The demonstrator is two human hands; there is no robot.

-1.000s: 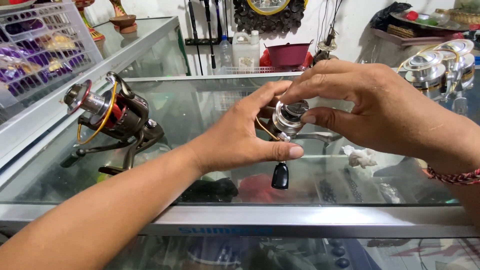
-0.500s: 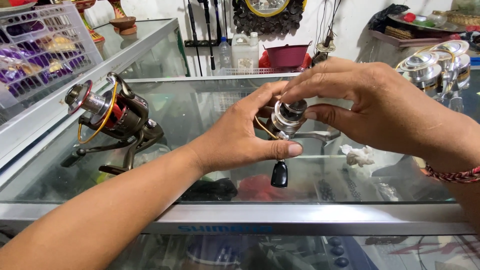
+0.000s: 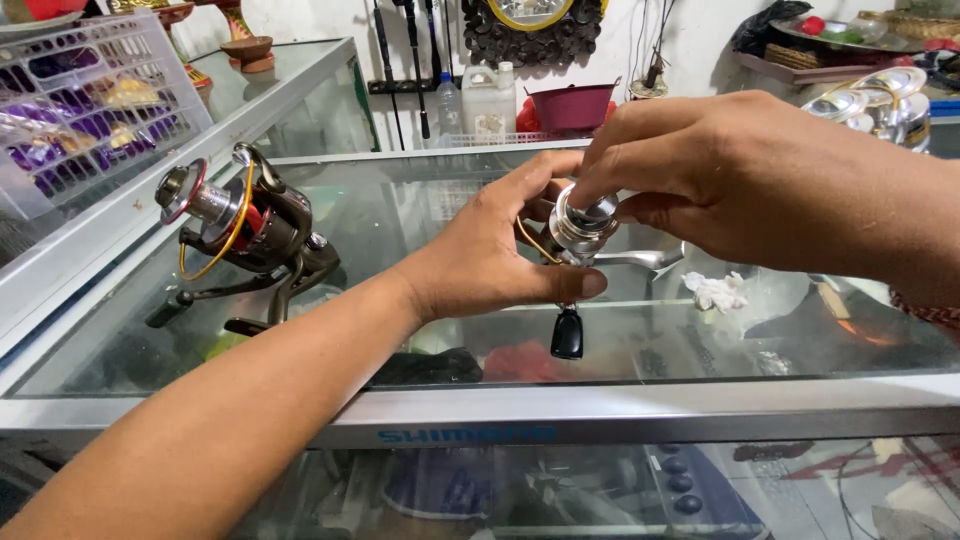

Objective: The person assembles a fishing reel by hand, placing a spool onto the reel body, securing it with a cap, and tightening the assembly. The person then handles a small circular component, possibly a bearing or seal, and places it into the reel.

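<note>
Silver spool (image 3: 585, 218) of the small fishing reel sits between both hands, raised just above the glass bench (image 3: 420, 215). My left hand (image 3: 500, 255) wraps the reel body from below, thumb pressed along the front to steady it, black handle knob (image 3: 567, 333) dangling under. My right hand (image 3: 720, 175) comes over the top, fingertips pinching the spool cap. Off to the left, a bigger reel (image 3: 240, 225) with a red spool rests on the glass.
</note>
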